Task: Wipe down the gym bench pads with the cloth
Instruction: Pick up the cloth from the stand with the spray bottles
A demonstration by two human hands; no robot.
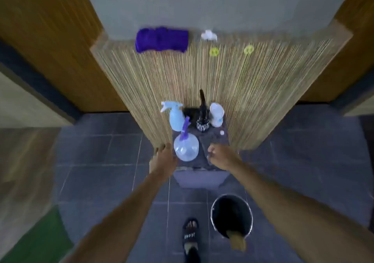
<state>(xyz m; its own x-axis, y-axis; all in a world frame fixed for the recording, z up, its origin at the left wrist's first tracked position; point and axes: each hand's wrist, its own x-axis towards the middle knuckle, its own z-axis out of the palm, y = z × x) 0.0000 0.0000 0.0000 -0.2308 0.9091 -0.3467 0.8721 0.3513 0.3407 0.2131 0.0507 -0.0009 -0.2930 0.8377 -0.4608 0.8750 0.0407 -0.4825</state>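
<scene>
Your left hand [164,157] hangs empty and relaxed, your right hand [219,157] curls (grip too blurred to tell): fetch the purple cloth [162,39] first.

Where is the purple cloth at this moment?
In the head view, the purple cloth lies at the top of the reed-covered panel, upper centre, just left of a small white object.

Holds left hand [164,159] flat just left of a clear spray bottle [186,148] on the counter [199,178]; curls right hand [220,157] over a grey cloth [214,139] there. Faces a purple cloth [162,39] draped atop a reed screen [263,90].
</scene>
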